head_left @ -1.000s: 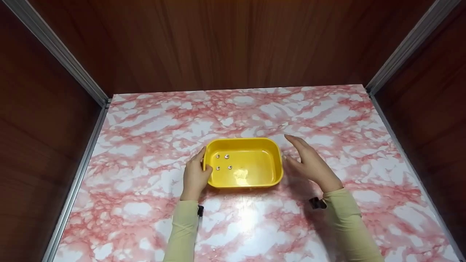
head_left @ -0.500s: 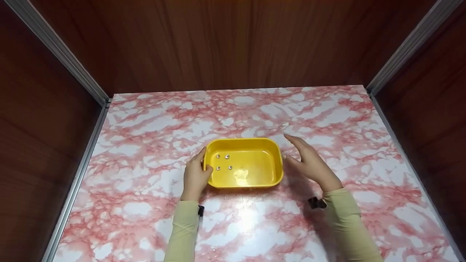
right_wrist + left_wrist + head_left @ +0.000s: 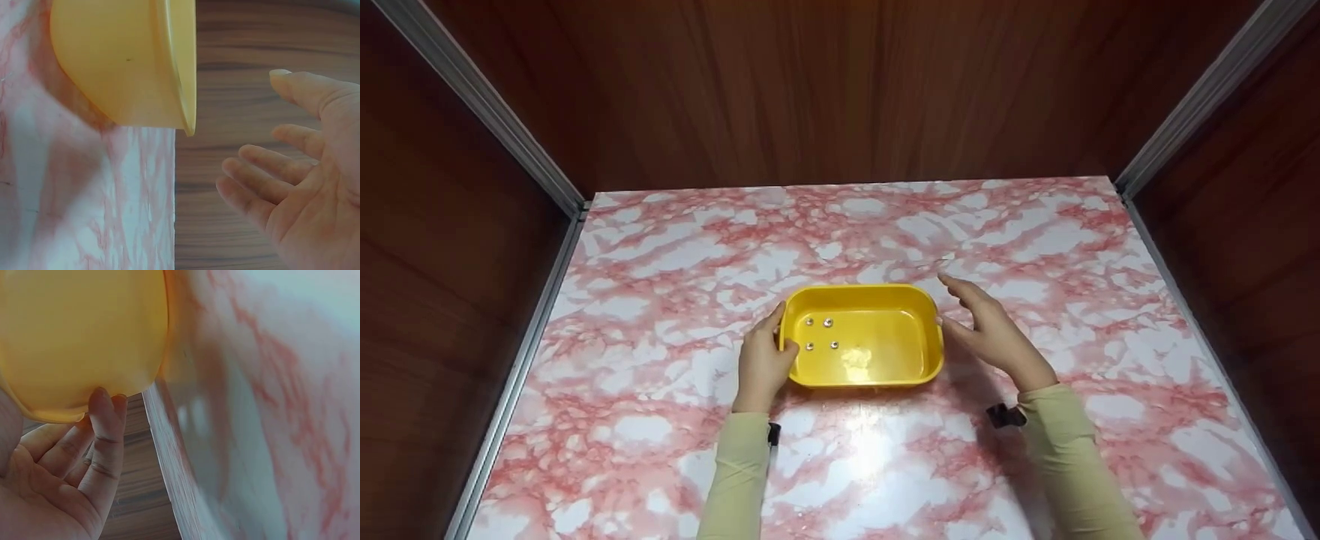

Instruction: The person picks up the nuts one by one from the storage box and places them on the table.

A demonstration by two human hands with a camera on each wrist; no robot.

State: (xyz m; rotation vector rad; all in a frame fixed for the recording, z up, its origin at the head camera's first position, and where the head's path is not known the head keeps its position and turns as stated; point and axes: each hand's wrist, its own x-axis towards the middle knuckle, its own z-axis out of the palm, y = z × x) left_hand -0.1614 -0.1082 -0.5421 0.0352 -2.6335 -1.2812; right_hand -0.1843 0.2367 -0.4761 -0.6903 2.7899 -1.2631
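Note:
A yellow rectangular plastic tub (image 3: 885,337) with rounded corners stands on the table. Inside it, towards the left end, lie several small round shiny silvery pieces (image 3: 828,322), spaced apart from each other. My left hand (image 3: 762,366) grips the tub's left end, its thumb over the rim and its fingers along the outer wall. In the left wrist view those fingers (image 3: 104,439) press up against the yellow wall. By the tub's right end my right hand (image 3: 997,336) is held with fingers spread, and the right wrist view shows a gap between this hand (image 3: 304,191) and the rim.
The tabletop (image 3: 697,262) has a pink and white marbled surface. Dark brown wood panels (image 3: 847,90) rise at the back and both sides, with metal frame strips (image 3: 525,360) along the corners. Black wrist cameras (image 3: 1006,415) sit below both hands.
My right hand has shifted slightly left, nearer the tub's right end. The left hand, the tub and the silvery pieces have stayed in place.

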